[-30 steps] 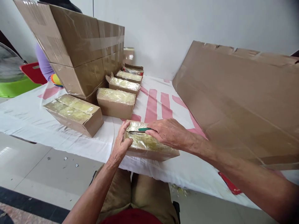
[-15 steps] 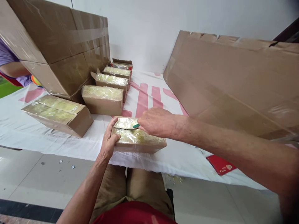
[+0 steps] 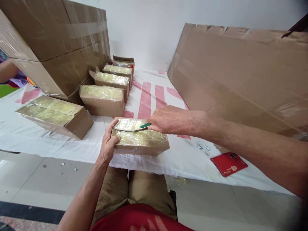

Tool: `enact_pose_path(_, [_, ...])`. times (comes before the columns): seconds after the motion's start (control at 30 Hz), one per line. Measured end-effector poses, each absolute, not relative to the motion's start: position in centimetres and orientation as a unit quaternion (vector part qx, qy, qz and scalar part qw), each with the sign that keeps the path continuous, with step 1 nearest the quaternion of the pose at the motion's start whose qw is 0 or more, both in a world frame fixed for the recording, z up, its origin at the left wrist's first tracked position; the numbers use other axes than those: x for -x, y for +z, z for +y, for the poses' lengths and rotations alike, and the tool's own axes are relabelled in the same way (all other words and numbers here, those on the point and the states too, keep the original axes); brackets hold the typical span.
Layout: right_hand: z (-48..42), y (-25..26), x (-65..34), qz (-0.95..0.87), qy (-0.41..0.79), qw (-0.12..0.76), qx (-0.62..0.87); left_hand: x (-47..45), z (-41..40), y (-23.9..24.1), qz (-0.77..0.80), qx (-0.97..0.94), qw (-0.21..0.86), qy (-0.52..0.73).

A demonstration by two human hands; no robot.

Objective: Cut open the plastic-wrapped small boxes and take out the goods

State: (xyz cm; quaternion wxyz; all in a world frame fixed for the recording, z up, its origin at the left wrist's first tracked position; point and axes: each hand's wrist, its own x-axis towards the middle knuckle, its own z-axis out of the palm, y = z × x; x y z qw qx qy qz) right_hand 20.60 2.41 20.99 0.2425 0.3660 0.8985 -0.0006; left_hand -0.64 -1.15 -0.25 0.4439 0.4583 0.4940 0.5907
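Observation:
In front of me a small cardboard box lies on the white cloth, its top covered with shiny, yellowish tape. My left hand grips the box's left end, thumb on top and fingers along the far corner. A green utility knife is held in my right hand. Its blade points left and meets the seam along the top of the box, where the tape is parted at the left. My right fingers hide the back part of the knife.
More taped boxes stand in a row at the left, with another box nearer me. Large wrapped cartons rise behind them. A big cardboard sheet leans at right, near a red phone. Another person's arm shows far left.
My right hand has drawn the knife to the right along the seam, and more of the knife now shows. My left hand keeps its grip on the box. The view has shifted slightly.

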Motion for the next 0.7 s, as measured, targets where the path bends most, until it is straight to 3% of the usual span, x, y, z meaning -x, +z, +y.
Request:
enact_pose_path(0.4, [2.4, 16.2, -25.1, 0.897, 0.015, 0.198, -0.394, 0.9, -1.2, -0.9, 0.49, -0.466, 0.43, 0.598])
enact_pose_path(0.6, [1.6, 14.5, -29.4, 0.894, -0.071, 0.09, -0.433, 0.7, -1.3, -0.6, 0.492, -0.442, 0.436, 0.611])
enact_pose_path(0.7, [1.1, 16.0, -28.9, 0.881, -0.058, 0.131, -0.451, 0.8, -1.4, -0.4, 0.496, -0.437, 0.442, 0.606])
